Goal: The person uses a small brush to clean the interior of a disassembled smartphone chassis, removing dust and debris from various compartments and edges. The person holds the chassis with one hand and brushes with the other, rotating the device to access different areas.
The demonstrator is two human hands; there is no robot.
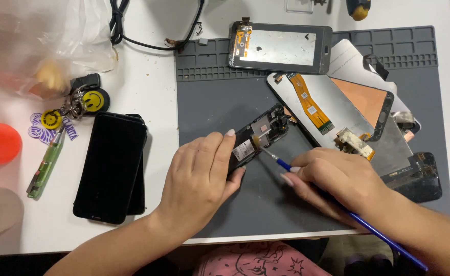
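My left hand [200, 176] grips an opened black phone [260, 134], its inner boards facing up, on the grey work mat [215, 102]. A thin blue-handled brush [281, 162] is held in my right hand [337, 179]; its bristle tip touches the phone's circuit area near a small white label. The brush handle runs down to the lower right past my forearm.
Several detached screens and panels with orange flex cables [312, 107] are piled at the mat's right. A display frame [280, 47] lies at the top. Left of the mat lie two stacked black phones [111, 166], keys with smiley charms [94, 99], a plastic bag [36, 41], black cables [133, 38].
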